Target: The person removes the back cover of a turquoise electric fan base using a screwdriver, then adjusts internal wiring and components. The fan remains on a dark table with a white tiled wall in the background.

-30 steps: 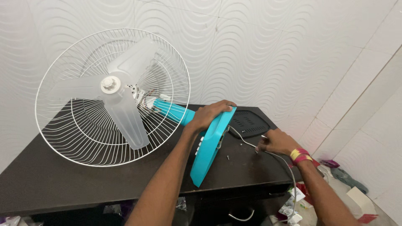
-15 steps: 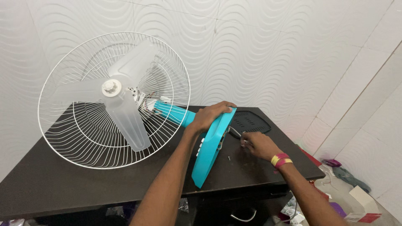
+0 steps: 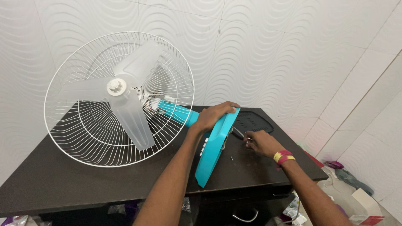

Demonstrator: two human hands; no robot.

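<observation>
Table fan laid on its side on dark worktop (image 3: 63, 184); white wire guard (image 3: 119, 98) and translucent blades (image 3: 125, 104) at left of frame, teal neck (image 3: 178, 113) running right and slightly down to teal base (image 3: 215, 146) at centre

Base tipped up on edge, underside turned toward right of frame; long axis of fan lying left to right across worktop

Left hand (image 3: 213, 115): closed over upper edge of base where neck joins, fingers curled over the rim, gripping and steadying

Right hand (image 3: 260, 143): just right of base, low over worktop, fingers pinched around a slender dark tool; type of tool too small to confirm. Red and yellow bands (image 3: 284, 157) on wrist

Black perforated cover plate (image 3: 253, 121) lying flat beyond right hand, toward back right corner of worktop

Small screw (image 3: 231, 158) loose on worktop between base and right hand

Underside of base directly left of right hand, near but not touching; right hand the nearer one to that face, left hand already occupied on rim
</observation>
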